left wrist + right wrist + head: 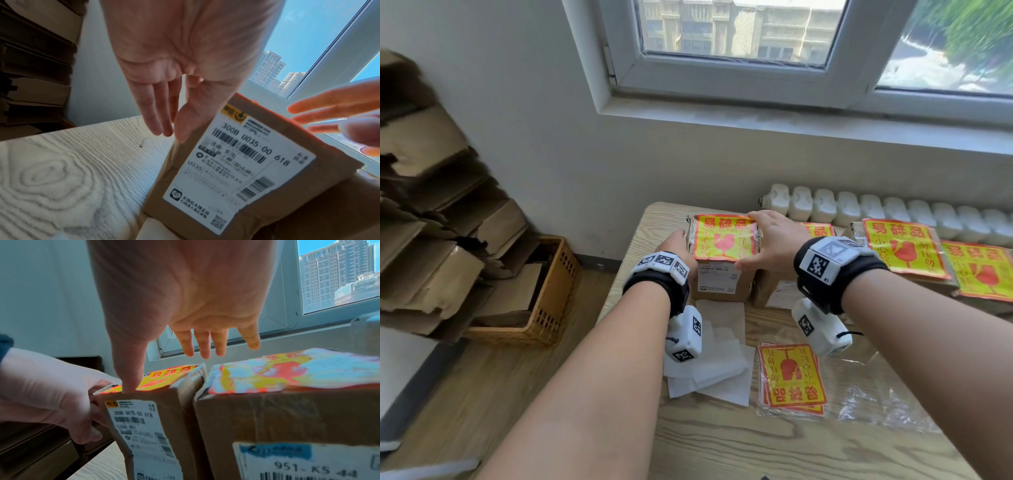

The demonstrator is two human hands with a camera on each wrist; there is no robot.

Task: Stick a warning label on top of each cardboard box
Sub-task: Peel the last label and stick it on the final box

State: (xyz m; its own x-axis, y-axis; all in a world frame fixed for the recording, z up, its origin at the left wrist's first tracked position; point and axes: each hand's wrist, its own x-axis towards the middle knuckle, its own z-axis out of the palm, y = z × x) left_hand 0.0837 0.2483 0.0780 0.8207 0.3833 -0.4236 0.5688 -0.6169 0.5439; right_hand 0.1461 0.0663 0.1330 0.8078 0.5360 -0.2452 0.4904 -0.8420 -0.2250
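A small cardboard box (722,284) stands near the table's far left corner, with a yellow and red warning label (722,240) on its top. My left hand (674,243) lies with straight fingers (162,120) along the box's (304,191) left side. My right hand (774,240) is spread over the right part of the top. Its thumb (129,378) presses the label (162,379) at the front edge of the box (174,410), and the other fingers (203,347) are straight above it. Neither hand holds anything.
A second labelled box (277,418) touches the first on the right, and more labelled boxes (907,250) follow along the radiator (893,209). A stack of labels (791,377), white backing sheets (709,370) and clear wrap (887,407) lie nearer me. A basket (551,308) of cardboard stands left of the table.
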